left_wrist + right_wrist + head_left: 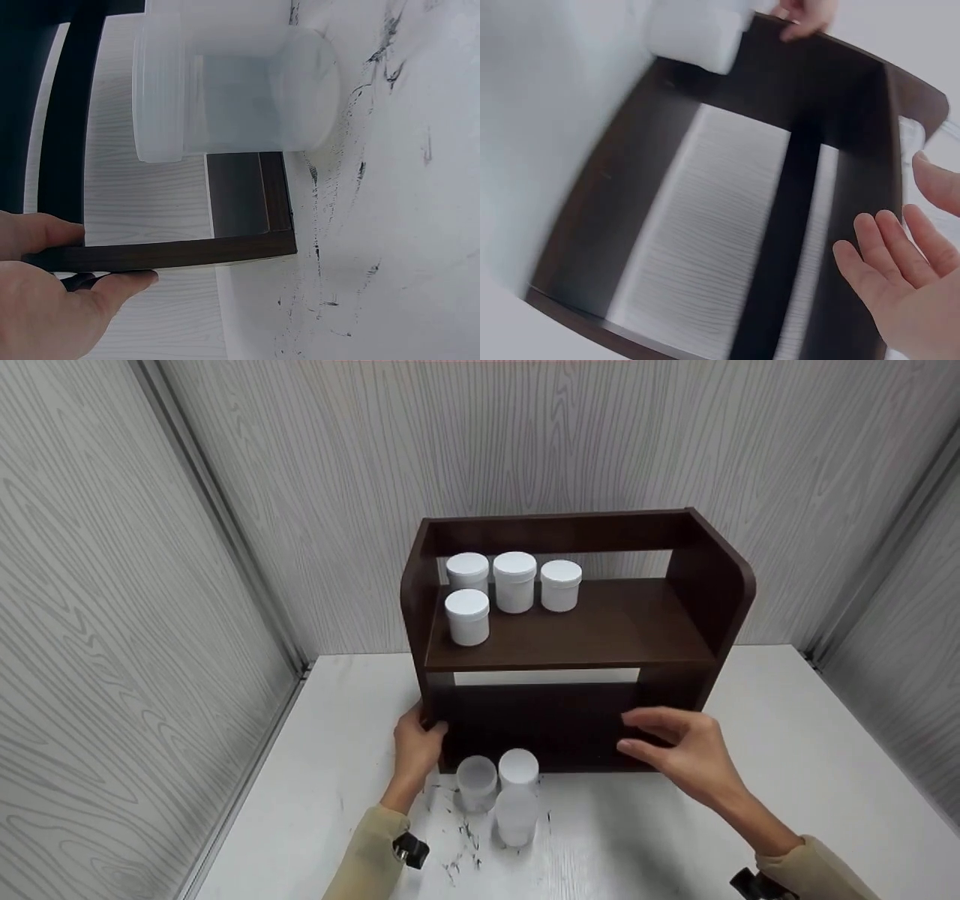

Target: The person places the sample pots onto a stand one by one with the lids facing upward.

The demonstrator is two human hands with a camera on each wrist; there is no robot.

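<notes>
Walls: pale wood-grain panels [510, 442] rise behind and on both sides.
Bench: here's the white bench [341, 720], spreading out underneath everything.
Shelf: and centre stage, the dark brown shelf [615, 622] stands upright on it, two levels, backed right up near the rear panels.
Right hand: look at this one, the right hand [690, 746] hangs released, fingers gently curved and thumb apart, in front of the lower level's right end.
Left hand: over on the other side, the left hand [418, 746] is grasping the shelf's left side panel, thumb and fingers on either face.
Bench containers: three here, just before the shelf's left half: a translucent one [477, 789], a white-topped one [519, 766] right beside it, and a frosted one [516, 821] in front.
Upper-level jars: four white lidded jars [514, 585], three across the back, one front left.
Marks: dark scuffs [466, 832] fleck the bench around the containers.
</notes>
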